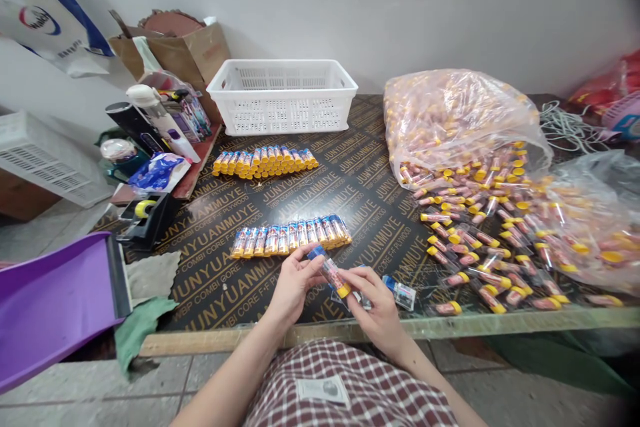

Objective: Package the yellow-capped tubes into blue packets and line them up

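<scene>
Between my two hands is a small clear tube (331,273) with a yellow cap and a blue printed label. My left hand (296,278) grips its blue upper end, and the fingers of my right hand (374,299) close on it near the yellow cap. The tube is tilted, cap toward me. Under and beside my right hand lie printed labels (401,293), partly hidden by it. Just beyond my hands, a row of labelled tubes (293,236) lies side by side. Farther back is a stacked pile of labelled tubes (265,161), yellow caps facing me.
A large plastic bag (450,107) spills many unlabelled tubes (480,253) over the right side. A white basket (283,113) stands at the back. On the left are a tape dispenser (145,217), bottles (160,117) and a purple dustpan (60,300). The wooden table edge (210,341) runs before me.
</scene>
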The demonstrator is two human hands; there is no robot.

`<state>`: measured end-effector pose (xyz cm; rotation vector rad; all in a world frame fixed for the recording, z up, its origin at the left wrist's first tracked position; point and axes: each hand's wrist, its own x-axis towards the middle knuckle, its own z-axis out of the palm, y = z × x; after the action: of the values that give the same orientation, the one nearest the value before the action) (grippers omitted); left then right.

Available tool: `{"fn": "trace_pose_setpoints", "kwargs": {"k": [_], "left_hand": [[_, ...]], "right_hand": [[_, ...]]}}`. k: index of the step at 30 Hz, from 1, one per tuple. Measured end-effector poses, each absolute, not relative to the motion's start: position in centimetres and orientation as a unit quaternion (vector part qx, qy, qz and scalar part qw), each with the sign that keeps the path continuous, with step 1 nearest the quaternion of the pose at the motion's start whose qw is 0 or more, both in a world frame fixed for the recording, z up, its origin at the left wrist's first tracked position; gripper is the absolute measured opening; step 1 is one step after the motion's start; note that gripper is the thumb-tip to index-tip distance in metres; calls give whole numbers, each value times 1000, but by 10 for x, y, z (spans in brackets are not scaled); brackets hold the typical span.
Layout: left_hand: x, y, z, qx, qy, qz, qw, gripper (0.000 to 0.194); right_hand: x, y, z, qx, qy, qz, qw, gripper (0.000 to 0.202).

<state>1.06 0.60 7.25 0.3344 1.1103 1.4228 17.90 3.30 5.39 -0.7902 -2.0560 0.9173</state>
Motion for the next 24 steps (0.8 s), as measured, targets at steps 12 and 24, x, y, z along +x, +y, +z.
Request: {"fn": "trace_pose_setpoints", "kwargs": {"k": [12, 24], "left_hand": [[25, -4, 68, 217, 469, 502, 693, 32], [26, -5, 72, 211, 476, 508, 686, 33]], "right_hand": [[181, 39, 57, -213, -786, 481, 325, 87], [178, 35, 52, -209, -757, 496, 370, 88]]}}
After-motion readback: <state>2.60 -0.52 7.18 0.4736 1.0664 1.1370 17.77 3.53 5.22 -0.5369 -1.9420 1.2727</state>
